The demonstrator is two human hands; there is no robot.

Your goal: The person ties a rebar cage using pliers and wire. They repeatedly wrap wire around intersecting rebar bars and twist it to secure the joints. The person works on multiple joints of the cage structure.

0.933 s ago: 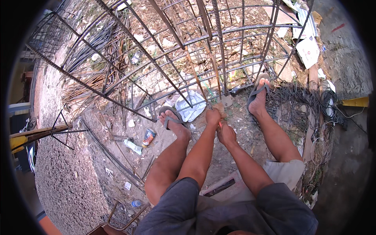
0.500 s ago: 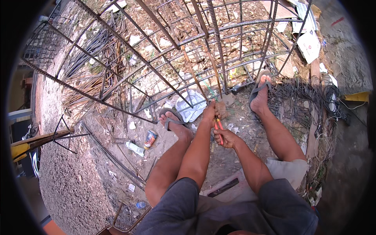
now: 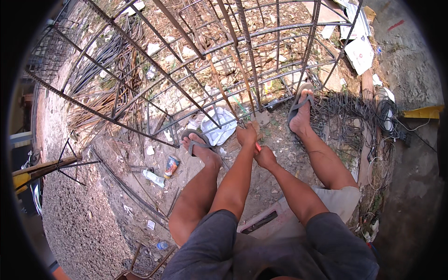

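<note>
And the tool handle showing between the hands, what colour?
Handle is orange-red; head view.

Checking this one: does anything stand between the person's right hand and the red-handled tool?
Nothing visible does. The right hand is at the red-handled tool, whose red part shows between the two hands. The left hand hides the tool's far end, so I can't tell about there. The steel bar cage lies beyond both hands.

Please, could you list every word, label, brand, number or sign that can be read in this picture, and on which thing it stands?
None can be read for certain.
Packet: coloured print, too small to read.
White sheet: a small mark, too small to read.
Red streak on the concrete: no letters that I can make out.
Red tool: mostly hidden, no text visible.
</note>
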